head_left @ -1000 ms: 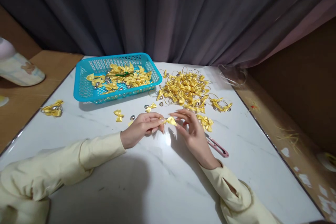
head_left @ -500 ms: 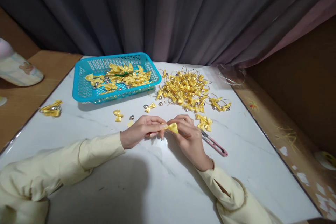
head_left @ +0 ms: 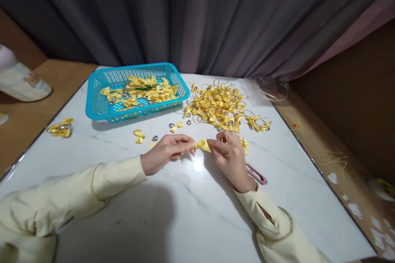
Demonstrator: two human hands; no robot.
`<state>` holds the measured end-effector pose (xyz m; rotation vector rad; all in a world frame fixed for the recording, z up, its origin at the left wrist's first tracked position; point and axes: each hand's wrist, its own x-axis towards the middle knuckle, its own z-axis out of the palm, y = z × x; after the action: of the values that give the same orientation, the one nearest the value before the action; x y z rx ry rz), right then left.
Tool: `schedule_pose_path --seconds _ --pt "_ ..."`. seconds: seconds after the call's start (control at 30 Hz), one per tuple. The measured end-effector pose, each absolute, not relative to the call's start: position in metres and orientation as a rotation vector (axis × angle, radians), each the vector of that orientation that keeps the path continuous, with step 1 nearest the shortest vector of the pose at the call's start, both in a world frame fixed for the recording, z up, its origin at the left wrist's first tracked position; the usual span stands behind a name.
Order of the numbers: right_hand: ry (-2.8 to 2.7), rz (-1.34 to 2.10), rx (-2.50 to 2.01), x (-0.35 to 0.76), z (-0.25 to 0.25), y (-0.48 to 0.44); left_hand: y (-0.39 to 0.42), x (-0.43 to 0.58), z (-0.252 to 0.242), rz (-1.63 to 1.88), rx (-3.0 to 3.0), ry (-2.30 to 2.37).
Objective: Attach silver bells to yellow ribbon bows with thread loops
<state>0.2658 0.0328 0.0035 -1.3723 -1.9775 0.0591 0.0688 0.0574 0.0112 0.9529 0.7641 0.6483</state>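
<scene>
A yellow satin bow point(head_left: 203, 145) is held above the white table between my hands. My left hand point(head_left: 169, 152) pinches its left end between thumb and fingers. At the bow's right edge, the fingertips of my right hand point(head_left: 230, 156) are pressed together on the satin. Beyond my hands lies a heap of yellow bows on thin gold loops point(head_left: 216, 102). A loose bow point(head_left: 139, 136) and a silver heart point(head_left: 154, 138) rest left of my hands. Another bow point(head_left: 177, 126) lies farther back, with silver hearts near it.
A blue basket point(head_left: 101, 109) with bows and hearts stands at the back left. A pink-handled tool point(head_left: 256, 174) lies partly behind my right hand. A bundle of bows point(head_left: 61, 127) is at the left edge, and a bottle point(head_left: 23, 80) lies farther left. A grey curtain hangs behind.
My right hand has shifted right, from the bow's middle to its right edge, and now covers more of the pink-handled tool. My left hand keeps its pinch almost in place.
</scene>
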Motion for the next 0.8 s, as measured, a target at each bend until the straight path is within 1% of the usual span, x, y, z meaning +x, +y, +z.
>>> schedule_pose_path --seconds 0.17,0.33,0.43,0.57,0.63,0.8 --pt "-2.001 0.031 -1.369 0.267 0.002 0.032 0.056 0.07 0.008 0.7 0.975 0.837" --pt "-1.871 0.062 -1.494 0.263 0.003 0.027 0.057 0.071 0.006 0.736 0.956 0.809" --pt "-1.748 0.271 -1.59 0.258 0.008 0.025 0.058 0.071 0.006 0.717 0.912 0.786" --pt "-1.493 0.763 -1.657 0.253 0.019 0.023 0.058 0.072 0.006 0.692 0.874 0.77" --pt "-1.368 0.949 -1.632 0.251 0.025 0.023 0.058 0.072 0.006 0.682 0.856 0.762" --pt "-1.126 1.087 -1.64 0.244 0.034 0.024 0.057 0.072 0.007 0.661 0.844 0.747"
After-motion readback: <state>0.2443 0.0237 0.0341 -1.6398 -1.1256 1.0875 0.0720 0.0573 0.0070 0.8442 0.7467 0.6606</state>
